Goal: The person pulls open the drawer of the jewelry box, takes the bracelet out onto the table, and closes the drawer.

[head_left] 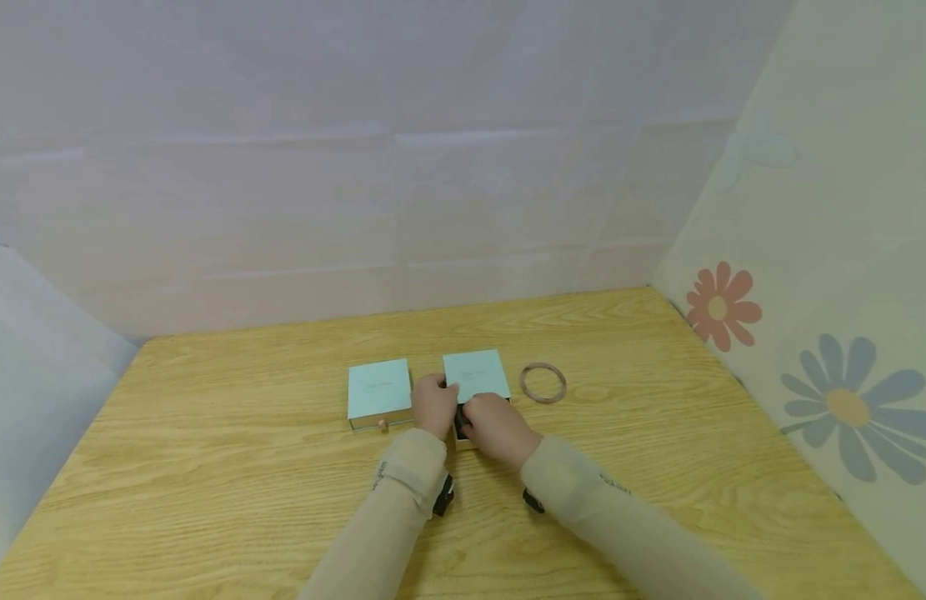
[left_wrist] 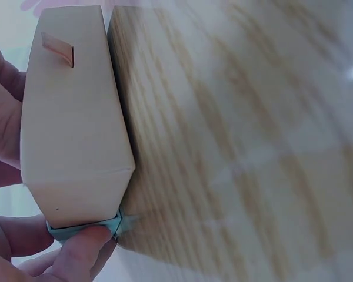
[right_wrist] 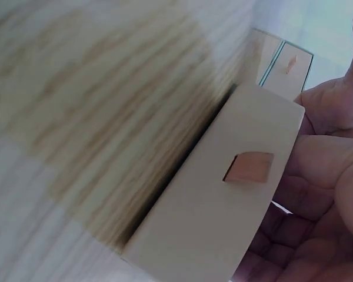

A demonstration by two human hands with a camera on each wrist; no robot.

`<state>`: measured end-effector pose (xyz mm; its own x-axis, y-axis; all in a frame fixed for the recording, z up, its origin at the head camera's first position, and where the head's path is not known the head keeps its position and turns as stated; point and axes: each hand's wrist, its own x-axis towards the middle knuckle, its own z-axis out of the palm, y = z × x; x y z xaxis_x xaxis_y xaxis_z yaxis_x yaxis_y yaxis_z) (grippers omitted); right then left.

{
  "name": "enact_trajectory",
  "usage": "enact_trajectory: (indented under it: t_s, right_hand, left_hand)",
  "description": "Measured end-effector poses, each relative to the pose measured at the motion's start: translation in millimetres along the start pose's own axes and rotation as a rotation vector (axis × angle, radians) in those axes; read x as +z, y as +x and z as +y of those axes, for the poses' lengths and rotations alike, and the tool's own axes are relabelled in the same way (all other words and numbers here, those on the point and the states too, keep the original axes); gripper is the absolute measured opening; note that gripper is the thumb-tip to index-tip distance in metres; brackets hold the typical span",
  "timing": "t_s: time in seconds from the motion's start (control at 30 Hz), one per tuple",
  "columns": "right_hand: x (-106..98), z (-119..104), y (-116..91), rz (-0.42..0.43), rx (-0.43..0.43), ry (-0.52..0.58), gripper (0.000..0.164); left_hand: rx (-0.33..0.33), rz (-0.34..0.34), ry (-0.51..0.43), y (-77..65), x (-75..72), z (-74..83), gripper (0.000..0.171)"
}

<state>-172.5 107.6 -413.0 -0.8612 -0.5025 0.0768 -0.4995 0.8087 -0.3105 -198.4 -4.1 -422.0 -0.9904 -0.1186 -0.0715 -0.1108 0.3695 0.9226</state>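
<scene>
A pale blue jewelry box [head_left: 475, 373] lies on the table with its cream drawer [left_wrist: 76, 129] slid partly out toward me. My left hand [head_left: 434, 406] grips the left side of the blue sleeve, its thumb at the front corner. Over the pulled-out drawer is my right hand [head_left: 502, 429], fingers bent down at the dark interior. What those fingertips hold, if anything, I cannot tell. On the drawer front a pinkish ribbon tab [right_wrist: 250, 167] sticks out, untouched by either hand.
A second pale blue box [head_left: 379, 389], closed and with a ribbon tab, stands left of my left hand. To the right of the open box lies a brownish bangle [head_left: 543, 383]. The wooden table [head_left: 245, 467] meets a pale backdrop behind and a flowered one on the right.
</scene>
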Motion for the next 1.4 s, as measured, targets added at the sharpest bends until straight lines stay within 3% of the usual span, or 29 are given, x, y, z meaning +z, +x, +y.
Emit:
enact_trajectory:
  t_s: [0.13,0.27,0.4,0.8,1.1,1.4]
  right_hand:
    - [-1,-1,1,-0.001,-0.004,0.009,0.026]
    - [-3,-2,1,-0.002,0.012,0.04,0.029]
    - [-7,-2,-1,-0.004,-0.004,0.057,0.028]
    - [-17,3,-11,-0.051,-0.021,-0.044,0.015]
    - [-19,15,-22,0.054,-0.227,-0.146,0.016]
    - [-19,26,-34,0.138,-0.368,-0.216,0.02]
  left_hand:
    - [-0.008,0.006,0.005,-0.2,0.8,-0.9,0.014]
    - [-0.014,-0.001,0.004,-1.4,1.6,-0.4,0.026]
    - [-0.006,0.009,0.025,-1.0,1.6,-0.2,0.02]
    - [-0.027,-0.001,0.017,-0.5,1.2,0.6,0.03]
    - [-0.037,-0.015,0.002,-1.3,1.1,1.5,0.03]
    - [-0.024,-0.01,-0.001,-2.6,1.4,1.6,0.03]
